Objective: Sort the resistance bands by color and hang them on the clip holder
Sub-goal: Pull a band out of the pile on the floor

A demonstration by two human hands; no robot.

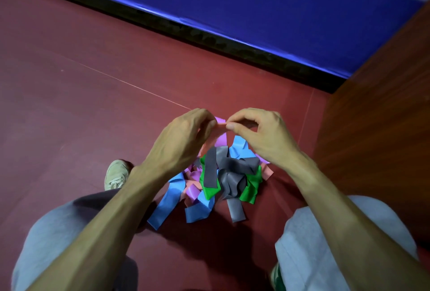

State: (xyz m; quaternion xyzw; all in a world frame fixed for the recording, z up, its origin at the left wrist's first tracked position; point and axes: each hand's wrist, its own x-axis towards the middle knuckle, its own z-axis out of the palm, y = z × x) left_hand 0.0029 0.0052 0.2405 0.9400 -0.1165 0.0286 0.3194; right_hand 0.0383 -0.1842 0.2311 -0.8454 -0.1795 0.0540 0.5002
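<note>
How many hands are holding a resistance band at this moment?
2. The left hand and the right hand each pinch the salmon-pink band, above the mixed pile of bands on the floor. No other hand is in view.

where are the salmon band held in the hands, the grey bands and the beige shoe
salmon band [220,125], head view, its raised top stretch
grey bands [230,177], head view, crumpled middle of the pile
beige shoe [115,174], head view, its laced top
</note>
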